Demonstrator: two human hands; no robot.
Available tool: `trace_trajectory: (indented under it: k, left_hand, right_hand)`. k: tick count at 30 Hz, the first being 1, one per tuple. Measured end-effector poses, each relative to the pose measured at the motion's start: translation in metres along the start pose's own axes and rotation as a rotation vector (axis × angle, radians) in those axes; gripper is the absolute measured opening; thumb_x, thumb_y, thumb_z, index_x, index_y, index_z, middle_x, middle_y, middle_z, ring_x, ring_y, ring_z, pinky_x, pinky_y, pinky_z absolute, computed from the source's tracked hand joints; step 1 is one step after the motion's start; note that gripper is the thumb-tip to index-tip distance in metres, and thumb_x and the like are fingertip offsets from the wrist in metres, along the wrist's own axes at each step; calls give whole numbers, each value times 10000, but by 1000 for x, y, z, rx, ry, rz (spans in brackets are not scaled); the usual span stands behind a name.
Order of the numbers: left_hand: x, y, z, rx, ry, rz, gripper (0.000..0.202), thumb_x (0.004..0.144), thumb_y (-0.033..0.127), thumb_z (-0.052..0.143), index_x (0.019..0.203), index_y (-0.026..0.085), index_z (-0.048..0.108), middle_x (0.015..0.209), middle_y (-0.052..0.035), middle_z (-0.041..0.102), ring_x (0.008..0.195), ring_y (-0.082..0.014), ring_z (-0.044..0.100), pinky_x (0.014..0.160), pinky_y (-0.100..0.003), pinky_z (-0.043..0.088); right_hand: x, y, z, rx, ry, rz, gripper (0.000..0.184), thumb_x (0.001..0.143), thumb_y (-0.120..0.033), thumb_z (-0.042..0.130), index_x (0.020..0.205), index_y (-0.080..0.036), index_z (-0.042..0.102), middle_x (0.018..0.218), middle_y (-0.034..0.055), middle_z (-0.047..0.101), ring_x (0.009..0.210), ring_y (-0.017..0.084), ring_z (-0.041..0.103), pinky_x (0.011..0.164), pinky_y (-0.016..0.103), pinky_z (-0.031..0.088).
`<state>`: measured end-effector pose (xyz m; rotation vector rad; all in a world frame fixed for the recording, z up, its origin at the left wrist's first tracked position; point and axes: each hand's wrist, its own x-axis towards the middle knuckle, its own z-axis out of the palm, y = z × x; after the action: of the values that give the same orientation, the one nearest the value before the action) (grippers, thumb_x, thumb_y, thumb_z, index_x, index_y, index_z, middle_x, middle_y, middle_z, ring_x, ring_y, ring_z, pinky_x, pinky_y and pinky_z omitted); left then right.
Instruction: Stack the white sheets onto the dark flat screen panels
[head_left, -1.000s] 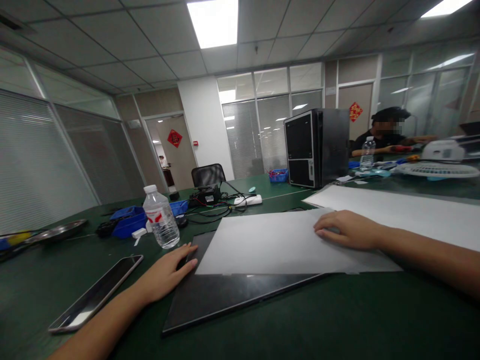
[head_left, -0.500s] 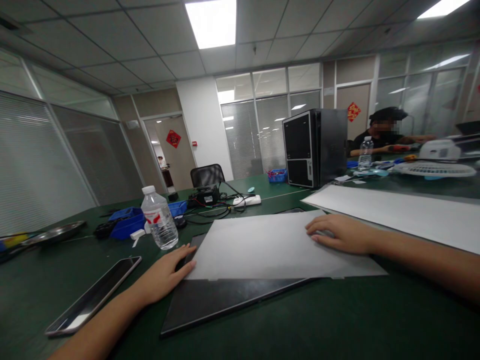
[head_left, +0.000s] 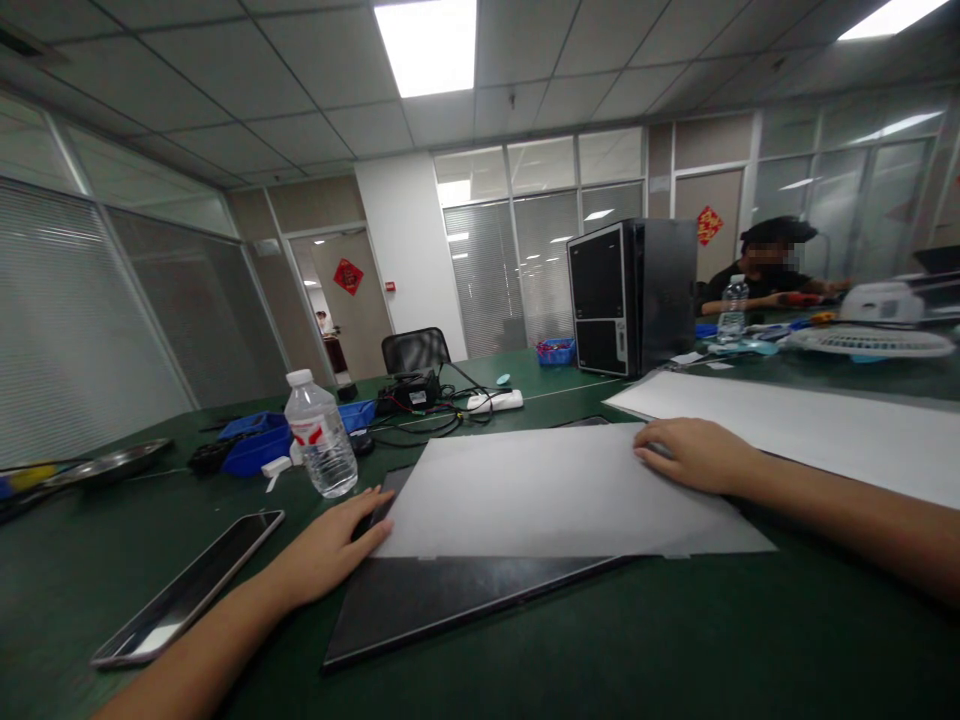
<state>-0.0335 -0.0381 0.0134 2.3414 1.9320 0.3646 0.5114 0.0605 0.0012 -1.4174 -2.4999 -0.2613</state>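
The white sheet (head_left: pixel 517 500) lies between the person's two hands, slanting across a dark panel (head_left: pixel 442 605) on the green table (head_left: pixel 600 650); its right end reaches past the panel. The left hand (head_left: pixel 334 550) is at the sheet's left edge, the right hand (head_left: pixel 694 455) on top of its right part.

The left hand's thumb and fingers are spread apart, resting by the panel's left edge with the thumb tip at the sheet. The right hand lies palm down, fingers slightly bent, a gap between thumb and fingers, touching the sheet without pinching it.

A clear bottle (head_left: pixel 324 440) stands upright, capped, just beyond the left hand; its fill is hard to tell. Farther back, a blue basket (head_left: pixel 556 355) holds small reddish items. The contents of the blue bin (head_left: pixel 259 455) at left are unclear.
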Motion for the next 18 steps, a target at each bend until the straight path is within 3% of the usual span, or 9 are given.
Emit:
trace_trajectory:
  k: [18]
  left_hand:
    - [4,-3,2,11,9,-18,646,971,580,373,1471,214,557,1555,-59,514,1447,-303,459,1221,-452,327]
  right_hand:
    - [0,-11,-5,100,-34,-71,444,994,-520,431,1132,-226,734,1172,97,704,1053,305,642,932,500,499]
